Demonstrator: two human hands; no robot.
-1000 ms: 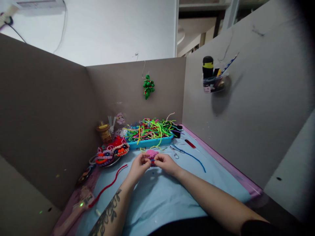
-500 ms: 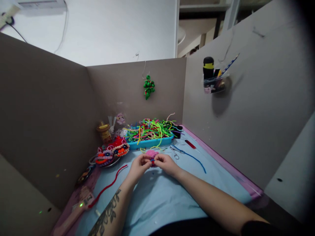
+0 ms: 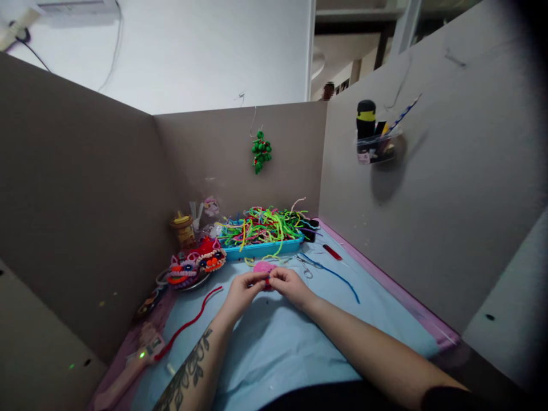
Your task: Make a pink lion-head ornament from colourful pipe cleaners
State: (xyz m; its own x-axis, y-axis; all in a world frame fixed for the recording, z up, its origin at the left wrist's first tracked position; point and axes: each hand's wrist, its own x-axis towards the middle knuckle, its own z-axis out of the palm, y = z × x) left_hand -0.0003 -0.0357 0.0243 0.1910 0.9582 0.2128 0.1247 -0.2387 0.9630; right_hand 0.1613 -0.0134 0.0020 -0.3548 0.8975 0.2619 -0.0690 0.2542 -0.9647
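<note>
Both of my hands meet over a small pink fuzzy yarn piece point(image 3: 264, 266) with some red and blue at its lower side. My left hand point(image 3: 244, 292) pinches its left part between thumb and fingers. From the other side, my right hand point(image 3: 291, 286) is closed on the right part, fingertips almost touching those of the left. The fingers hide much of the piece. Just right of it lie scissors point(image 3: 305, 268) and a blue fuzzy strand point(image 3: 338, 277). A red fuzzy strand point(image 3: 194, 321) lies to the left of my left hand.
Behind my hands stands a blue tray point(image 3: 265, 249) heaped with colourful strands. Colourful yarn pieces point(image 3: 184, 274) sit on a metal dish at left, near a jar point(image 3: 184, 231). A pink device with a green light point(image 3: 148, 349) lies front left. Grey panels point(image 3: 240, 154) enclose the table.
My left fingers have straightened and shifted slightly across the pink piece, covering more of it. The view has moved a little. Part of a person now shows beyond the panel.
</note>
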